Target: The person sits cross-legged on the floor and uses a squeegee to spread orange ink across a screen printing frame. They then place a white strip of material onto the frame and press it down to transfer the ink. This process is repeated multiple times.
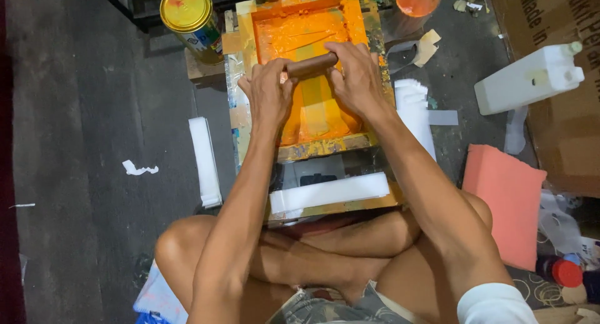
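- A brown wooden squeegee handle is gripped at both ends, held level across a wooden printing frame whose screen is coated with orange ink.
- The left hand is closed around the handle's left end, fingers curled over the top.
- The right hand is closed around the handle's right end, knuckles turned up towards the camera.
- The frame is laid flat on a low, paint-stained board in front of the crossed legs of the seated person; the handle is seen over the frame's middle, with wet orange ink above and below it.
- A long white strip is laid across the board just below the frame, near the knees.
- A second white strip is placed on the dark floor to the left of the frame.
- A yellow-lidded tin can is stood beside the frame's upper left corner.
- A white plastic jerrycan is laid on its side well to the right, against a cardboard box.
- A pink foam pad is seen beside the right thigh.
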